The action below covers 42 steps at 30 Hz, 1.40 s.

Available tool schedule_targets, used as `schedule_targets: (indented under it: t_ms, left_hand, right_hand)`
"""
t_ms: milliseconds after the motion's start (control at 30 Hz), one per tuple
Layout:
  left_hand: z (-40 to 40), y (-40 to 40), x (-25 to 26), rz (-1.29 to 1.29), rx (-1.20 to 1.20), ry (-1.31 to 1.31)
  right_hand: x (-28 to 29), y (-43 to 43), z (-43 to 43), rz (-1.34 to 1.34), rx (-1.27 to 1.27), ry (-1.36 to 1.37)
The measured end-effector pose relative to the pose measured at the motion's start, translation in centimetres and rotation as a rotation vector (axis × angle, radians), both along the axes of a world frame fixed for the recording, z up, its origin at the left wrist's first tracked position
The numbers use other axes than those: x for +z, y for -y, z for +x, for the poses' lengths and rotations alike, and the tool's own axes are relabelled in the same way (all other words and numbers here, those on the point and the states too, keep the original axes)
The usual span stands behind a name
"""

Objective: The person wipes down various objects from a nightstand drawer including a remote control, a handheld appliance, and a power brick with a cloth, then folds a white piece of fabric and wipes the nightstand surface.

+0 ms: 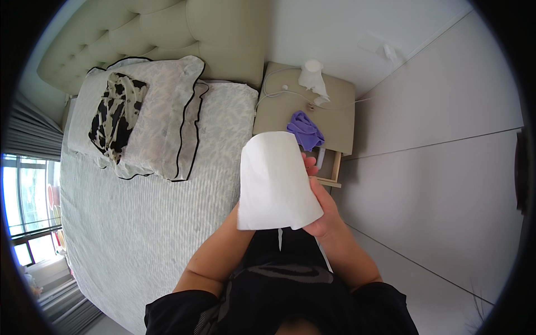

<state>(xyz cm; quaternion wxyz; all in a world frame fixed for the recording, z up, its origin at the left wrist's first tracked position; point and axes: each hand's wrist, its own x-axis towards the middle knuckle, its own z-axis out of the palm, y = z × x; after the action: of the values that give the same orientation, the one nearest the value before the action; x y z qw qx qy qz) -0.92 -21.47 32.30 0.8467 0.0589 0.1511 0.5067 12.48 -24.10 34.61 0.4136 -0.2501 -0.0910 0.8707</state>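
Note:
A white, smooth, curved piece (276, 180), paper or thin cloth, is held up in front of my body and bulges towards the camera. My right hand (327, 211) grips its right edge, with the thumb along the side and some fingertips showing beyond it. The left forearm runs up behind the piece's lower left side, and my left hand is hidden there. Just past the top right of the white piece, a crumpled purple cloth (307, 130) lies on the front edge of a beige nightstand (272, 121).
An open drawer (336, 167) juts from the nightstand, which bears a white paper roll (313, 75) with a torn end and cables. At left is a bed (146, 217) with pillows (161, 113) and a black-and-white patterned cloth (117, 113). Grey panels (427, 184) stand at right.

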Motion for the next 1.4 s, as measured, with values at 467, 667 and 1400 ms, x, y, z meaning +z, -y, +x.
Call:
schedule_targets:
  t_ms: [467, 667, 1400]
  left_hand:
    - [0.2, -5.5, -7.6, -0.292, 0.12, 0.093]
    - [-1.0, -5.2, -14.0, -0.357, 0.142, 0.09]
    - [1.5, -0.2, -30.6, -0.815, -0.027, -0.362]
  right_hand:
    - [-13.0, -2.6, 4.8, 0.315, -0.08, 0.861]
    - [-27.2, -1.4, 7.3, -0.378, -0.088, 0.947]
    - [-38.4, -24.3, 12.6, 0.819, -0.184, 1.862]
